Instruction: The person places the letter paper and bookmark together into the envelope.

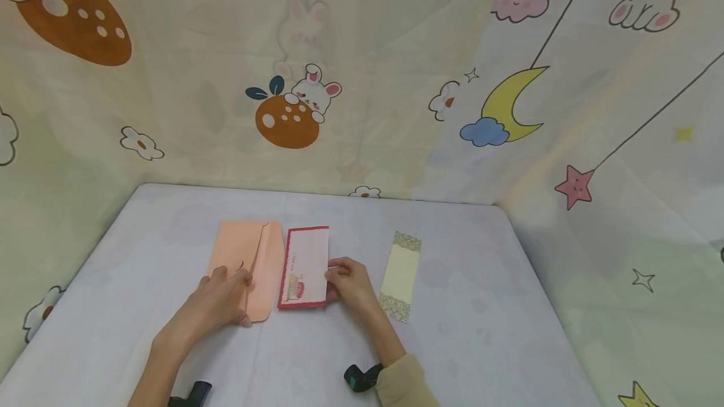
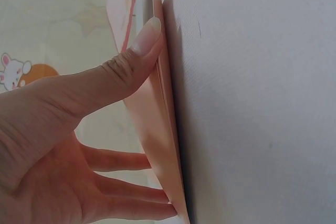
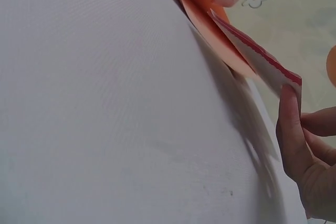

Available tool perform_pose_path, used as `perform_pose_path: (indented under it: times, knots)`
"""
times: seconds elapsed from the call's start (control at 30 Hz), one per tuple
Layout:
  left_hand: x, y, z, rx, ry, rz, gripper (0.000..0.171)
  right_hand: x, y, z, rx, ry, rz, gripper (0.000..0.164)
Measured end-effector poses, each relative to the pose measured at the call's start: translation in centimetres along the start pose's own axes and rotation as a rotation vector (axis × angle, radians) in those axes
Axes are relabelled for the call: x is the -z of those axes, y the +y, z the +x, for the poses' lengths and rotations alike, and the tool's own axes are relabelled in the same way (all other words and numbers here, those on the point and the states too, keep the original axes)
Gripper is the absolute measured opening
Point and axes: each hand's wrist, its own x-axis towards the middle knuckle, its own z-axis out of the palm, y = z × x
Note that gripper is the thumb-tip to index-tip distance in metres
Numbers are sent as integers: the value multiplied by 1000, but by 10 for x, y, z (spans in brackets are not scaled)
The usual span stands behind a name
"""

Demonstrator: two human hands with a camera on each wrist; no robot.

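A peach paper envelope (image 1: 232, 237) lies left of centre with its flap (image 1: 264, 297) spread to the right. My left hand (image 1: 217, 300) grips it, thumb (image 2: 147, 38) at the near edge and fingers on its upper face. In the right wrist view the envelope's mouth (image 3: 202, 17) gapes. My right hand (image 1: 352, 284) pinches the right edge of a white card (image 1: 308, 256) with a red border and a small printed picture. Tilted, the card (image 3: 262, 61) overlaps the envelope's mouth in the right wrist view; from the head view its left edge lines up along the flap.
A pale yellow paper strip (image 1: 401, 272) with patterned ends lies to the right of my right hand. White cloth (image 1: 481, 331) covers the table. Cartoon-printed fabric (image 1: 384, 112) hangs behind and at both sides. Black wrist devices (image 1: 362, 377) show near my forearms.
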Motion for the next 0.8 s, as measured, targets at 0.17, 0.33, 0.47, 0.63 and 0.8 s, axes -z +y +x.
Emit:
perform_pose_path:
  times: [0.17, 0.33, 0.47, 0.63, 0.8]
  knots:
    - [0, 0, -1, -9, 8, -7, 68, -7, 0, 1, -8, -13, 0, 26]
    - [1, 0, -2, -23, 16, -7, 69, -12, -2, 2, -9, -22, 5, 26]
    - [1, 1, -2, -7, 6, -6, 69, -17, -4, 4, -4, -30, 18, 26]
    - [2, 1, -2, -5, 5, -9, 67, -24, -4, 7, -16, -29, 27, 26]
    - [2, 2, -1, 1, 2, -4, 66, -31, -6, 9, -39, -31, 40, 25]
